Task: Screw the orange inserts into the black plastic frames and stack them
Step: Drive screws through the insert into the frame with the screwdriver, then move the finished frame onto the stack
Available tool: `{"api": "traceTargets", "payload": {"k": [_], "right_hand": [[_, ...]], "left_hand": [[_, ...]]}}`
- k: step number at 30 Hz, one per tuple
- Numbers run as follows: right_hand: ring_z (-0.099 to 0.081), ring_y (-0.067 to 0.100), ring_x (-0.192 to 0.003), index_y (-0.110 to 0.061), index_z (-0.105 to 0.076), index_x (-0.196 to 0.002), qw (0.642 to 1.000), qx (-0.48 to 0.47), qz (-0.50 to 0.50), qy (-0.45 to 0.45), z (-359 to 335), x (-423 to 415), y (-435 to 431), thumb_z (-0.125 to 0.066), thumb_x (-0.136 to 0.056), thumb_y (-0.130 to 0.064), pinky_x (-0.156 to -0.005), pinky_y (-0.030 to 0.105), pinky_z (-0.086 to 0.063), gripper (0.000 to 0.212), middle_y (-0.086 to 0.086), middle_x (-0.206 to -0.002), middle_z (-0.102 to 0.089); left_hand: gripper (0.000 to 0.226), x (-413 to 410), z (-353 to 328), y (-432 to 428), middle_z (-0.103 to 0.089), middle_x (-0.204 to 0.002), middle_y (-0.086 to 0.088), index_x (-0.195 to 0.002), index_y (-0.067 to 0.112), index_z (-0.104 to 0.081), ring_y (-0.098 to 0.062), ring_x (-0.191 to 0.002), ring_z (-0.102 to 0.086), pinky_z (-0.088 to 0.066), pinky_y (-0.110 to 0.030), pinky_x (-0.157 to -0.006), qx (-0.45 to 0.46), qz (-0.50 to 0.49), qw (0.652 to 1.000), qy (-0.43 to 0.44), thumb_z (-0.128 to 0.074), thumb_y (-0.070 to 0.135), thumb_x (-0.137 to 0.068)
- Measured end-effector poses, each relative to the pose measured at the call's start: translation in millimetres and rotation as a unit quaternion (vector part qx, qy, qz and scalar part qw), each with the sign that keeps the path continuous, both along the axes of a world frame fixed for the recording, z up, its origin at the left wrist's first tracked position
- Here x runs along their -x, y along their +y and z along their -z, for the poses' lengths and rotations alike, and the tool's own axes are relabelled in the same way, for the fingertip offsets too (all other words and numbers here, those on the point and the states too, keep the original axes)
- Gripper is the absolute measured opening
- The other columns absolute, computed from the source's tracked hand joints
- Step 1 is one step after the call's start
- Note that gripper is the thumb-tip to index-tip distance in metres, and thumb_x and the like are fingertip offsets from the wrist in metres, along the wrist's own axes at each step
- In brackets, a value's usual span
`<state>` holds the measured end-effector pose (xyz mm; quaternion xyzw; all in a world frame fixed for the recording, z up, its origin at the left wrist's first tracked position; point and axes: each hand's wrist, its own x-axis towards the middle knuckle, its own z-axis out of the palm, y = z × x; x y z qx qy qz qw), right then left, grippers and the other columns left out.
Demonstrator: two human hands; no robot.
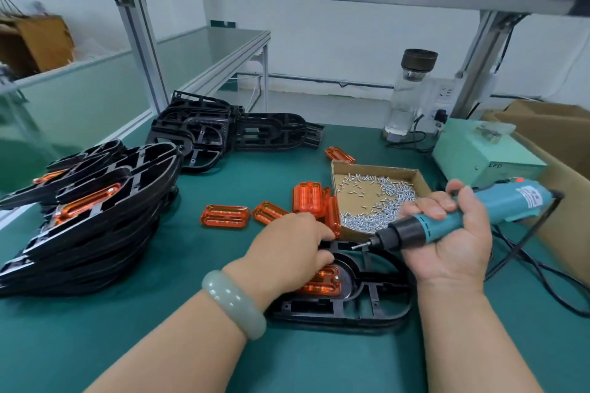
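From the head camera we see the black frame (376,308) lying flat on the green table (319,364), an orange insert (324,284) seated in it. Our left grip (287,252) rests on both, fingers bent; whether it clasps, we cannot tell. Our right grip (453,249) is clamped round the teal screwdriver (510,198), its tip just above the frame's far edge

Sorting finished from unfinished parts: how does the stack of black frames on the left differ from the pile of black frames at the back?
The left stack shows orange inserts in its frames; the back pile shows none. The left stack is tall, frames fanned one over another; the back pile is lower and spread sideways. Both are black plastic frames lying on the green table.
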<state>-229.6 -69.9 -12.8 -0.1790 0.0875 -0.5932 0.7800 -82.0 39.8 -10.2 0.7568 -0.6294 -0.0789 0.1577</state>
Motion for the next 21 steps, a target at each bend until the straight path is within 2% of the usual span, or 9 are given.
{"api": "traceTargets", "payload": {"k": [5,10,14,18,21], "right_hand": [[-0.042,0.000,-0.044,-0.023,-0.054,-0.083,1.000,0.000,-0.010,-0.011,0.0,4.2,-1.4,-0.060,-0.078,-0.025,-0.054,0.017,-0.042,0.009,-0.013,-0.056,-0.042],[-0.041,-0.001,-0.045,-0.023,-0.056,-0.082,0.999,0.013,-0.023,-0.027,-2.3,6.9,0.1,-0.073,-0.059,-0.026,-0.054,0.017,-0.043,0.029,-0.013,-0.057,-0.042],[-0.043,-0.001,-0.045,-0.022,-0.058,-0.080,0.997,0.007,-0.033,-0.064,-1.3,11.5,-1.5,-0.071,-0.063,-0.024,-0.053,0.016,-0.043,0.022,-0.013,-0.057,-0.043],[-0.046,-0.002,-0.046,-0.021,-0.058,-0.081,0.996,0.007,-0.030,-0.088,2.5,17.2,-6.0,-0.060,-0.076,-0.024,-0.053,0.016,-0.044,0.006,-0.013,-0.057,-0.045],[-0.048,-0.001,-0.046,-0.018,-0.059,-0.084,0.989,0.018,-0.065,-0.128,5.2,15.0,-6.3,-0.070,-0.070,-0.017,-0.053,0.019,-0.046,0.018,-0.012,-0.059,-0.047]], "left_hand": [[0.026,2.1,-8.4,6.0,-0.063,-0.106,-0.003,-0.110,0.025,-0.066,-0.025,-0.100,-0.056,-0.047,-0.036,-0.085,-0.034,0.005,0.999,-0.024,-0.059,0.035,-0.087],[0.028,3.5,-21.1,22.2,-0.055,-0.113,0.003,-0.115,0.030,-0.060,-0.021,-0.105,-0.053,-0.047,-0.039,-0.089,-0.011,-0.036,0.998,-0.053,-0.056,0.040,-0.089],[0.025,3.3,-43.3,35.0,-0.055,-0.108,0.002,-0.112,0.028,-0.060,-0.022,-0.101,-0.055,-0.048,-0.036,-0.084,0.022,-0.064,0.992,-0.110,-0.053,0.039,-0.091],[0.020,-0.4,-73.8,47.0,-0.054,-0.101,0.003,-0.103,0.028,-0.062,-0.023,-0.097,-0.055,-0.047,-0.036,-0.083,0.044,-0.095,0.985,-0.136,-0.052,0.040,-0.091],[0.023,-7.9,-95.5,60.0,-0.055,-0.104,0.002,-0.106,0.027,-0.061,-0.023,-0.100,-0.055,-0.048,-0.038,-0.087,0.053,-0.114,0.979,-0.163,-0.052,0.040,-0.090]]}}
